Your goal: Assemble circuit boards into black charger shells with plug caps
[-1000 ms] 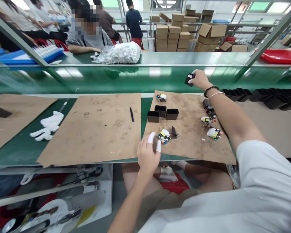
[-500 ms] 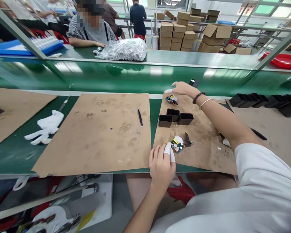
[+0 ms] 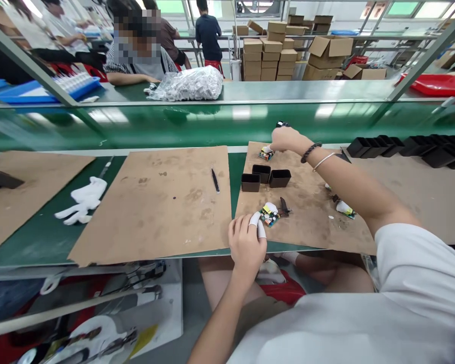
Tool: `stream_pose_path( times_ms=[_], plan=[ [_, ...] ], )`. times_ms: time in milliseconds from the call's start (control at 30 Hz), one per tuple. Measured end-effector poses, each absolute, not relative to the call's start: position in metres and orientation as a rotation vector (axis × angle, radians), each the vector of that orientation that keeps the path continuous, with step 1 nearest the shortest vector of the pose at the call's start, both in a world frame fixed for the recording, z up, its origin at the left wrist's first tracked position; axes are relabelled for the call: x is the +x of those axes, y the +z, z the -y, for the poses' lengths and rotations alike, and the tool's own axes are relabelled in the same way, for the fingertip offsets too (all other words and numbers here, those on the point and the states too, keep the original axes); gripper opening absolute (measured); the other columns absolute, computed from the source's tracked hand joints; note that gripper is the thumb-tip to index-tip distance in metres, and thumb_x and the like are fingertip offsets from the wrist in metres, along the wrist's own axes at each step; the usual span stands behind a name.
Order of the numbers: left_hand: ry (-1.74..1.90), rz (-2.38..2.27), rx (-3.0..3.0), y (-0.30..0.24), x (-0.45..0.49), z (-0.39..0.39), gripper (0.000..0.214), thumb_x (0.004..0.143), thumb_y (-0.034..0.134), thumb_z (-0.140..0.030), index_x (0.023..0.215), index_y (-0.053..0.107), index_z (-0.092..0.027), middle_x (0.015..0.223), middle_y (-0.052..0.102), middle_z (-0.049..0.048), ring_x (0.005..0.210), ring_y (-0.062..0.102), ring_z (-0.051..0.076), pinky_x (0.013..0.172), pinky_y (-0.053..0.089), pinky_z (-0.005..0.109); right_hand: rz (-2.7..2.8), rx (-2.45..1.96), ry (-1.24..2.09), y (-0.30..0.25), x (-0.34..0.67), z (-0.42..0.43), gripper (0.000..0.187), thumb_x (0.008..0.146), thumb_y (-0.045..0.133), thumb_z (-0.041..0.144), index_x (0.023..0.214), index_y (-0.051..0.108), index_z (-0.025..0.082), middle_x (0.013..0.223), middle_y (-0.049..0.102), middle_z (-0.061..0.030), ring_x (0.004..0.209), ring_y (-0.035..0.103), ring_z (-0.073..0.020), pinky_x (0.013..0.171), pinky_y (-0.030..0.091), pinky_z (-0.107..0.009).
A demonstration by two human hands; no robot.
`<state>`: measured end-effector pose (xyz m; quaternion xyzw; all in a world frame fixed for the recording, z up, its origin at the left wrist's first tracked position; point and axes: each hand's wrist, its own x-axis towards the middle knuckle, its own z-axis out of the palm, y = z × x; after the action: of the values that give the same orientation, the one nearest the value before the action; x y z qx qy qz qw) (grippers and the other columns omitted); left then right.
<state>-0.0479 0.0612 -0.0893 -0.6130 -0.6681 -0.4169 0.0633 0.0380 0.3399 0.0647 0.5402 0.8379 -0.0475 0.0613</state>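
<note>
From afar I see smooth plastic cases [image 3: 251, 183], a matt, stained cardboard sheet [image 3: 155, 207], a glossy conveyor belt [image 3: 182, 129] and a crinkled, shiny plastic bag [image 3: 191, 84].

One head-worn view, looking forward and down from above the wearer's lap [image 3: 258, 306]; lap near, about 6 o'clock in frame; left hand [image 3: 247, 243] at 5 and right hand [image 3: 286, 138] at 2, mid-range with the bench [image 3: 41, 237]; stacked cartons [image 3: 269, 58] far back, towards 1 o'clock; wide coverage.
</note>
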Motion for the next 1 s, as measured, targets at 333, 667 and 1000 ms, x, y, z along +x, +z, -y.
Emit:
stream_pose_path(
  times_ms=[333,667,1000],
  plan=[
    [-1.217,2.066,-1.866,-0.088,-0.049,-0.061,0.028,0.097,0.051,-0.017,0.112,0.074,-0.018,0.111,0.079,0.0139,0.105,0.071,0.028,0.099,0.051,0.045,-2.540,1.436,-0.192,0.026,0.016,-0.363,0.050,0.082,0.079,0.028,0.128,0.071,0.010,0.129,0.074,-0.0201,0.111,0.070,-0.0307,0.085,0.052,-0.031],
    [-1.253,2.107,-1.888,-0.091,-0.052,-0.063,0.030,0.094,0.053,-0.015,0.114,0.074,-0.018,0.113,0.078,0.0132,0.108,0.070,0.029,0.099,0.053,0.047,-2.661,1.321,-0.190,0.025,0.008,-0.390,0.056,0.080,0.078,0.020,0.135,0.069,0.012,0.131,0.074,-0.0183,0.118,0.068,-0.0308,0.090,0.053,-0.033],
    [-1.499,2.268,-1.937,-0.086,-0.066,-0.066,0.035,0.092,0.060,-0.019,0.128,0.064,-0.018,0.122,0.074,0.0142,0.116,0.071,0.028,0.104,0.057,0.048,-2.840,1.391,-0.362,0.034,0.043,-0.376,0.025,0.072,0.078,0.011,0.096,0.081,0.007,0.104,0.082,-0.0135,0.099,0.073,-0.0257,0.087,0.052,-0.029]
  ],
)
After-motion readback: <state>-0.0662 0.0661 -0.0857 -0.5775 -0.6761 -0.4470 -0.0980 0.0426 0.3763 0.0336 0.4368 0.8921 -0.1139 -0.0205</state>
